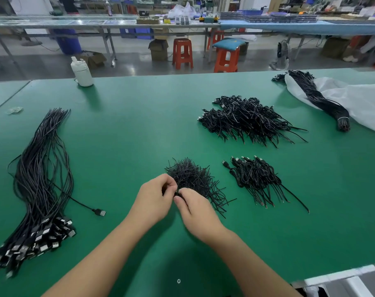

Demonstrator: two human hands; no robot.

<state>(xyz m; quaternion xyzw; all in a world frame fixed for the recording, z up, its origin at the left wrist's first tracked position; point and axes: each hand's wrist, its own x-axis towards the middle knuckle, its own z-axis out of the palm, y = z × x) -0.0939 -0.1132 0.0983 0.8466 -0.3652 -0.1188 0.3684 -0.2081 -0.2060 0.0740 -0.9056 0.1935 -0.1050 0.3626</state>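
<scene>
left hand (154,196) and right hand (195,207) are pinching one black tie (178,193) at the tie pile (193,179) edge; open green mat (128,146) stretching ahead; cable bundle (317,97) lying on white bag (364,103).

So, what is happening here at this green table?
A person is bundling black cables, it seems. The left hand and the right hand together pinch one short wire tie at the near edge of the pile of wire ties. Straight USB cables lie at the left of the green table, coiled cables at the right.
</scene>
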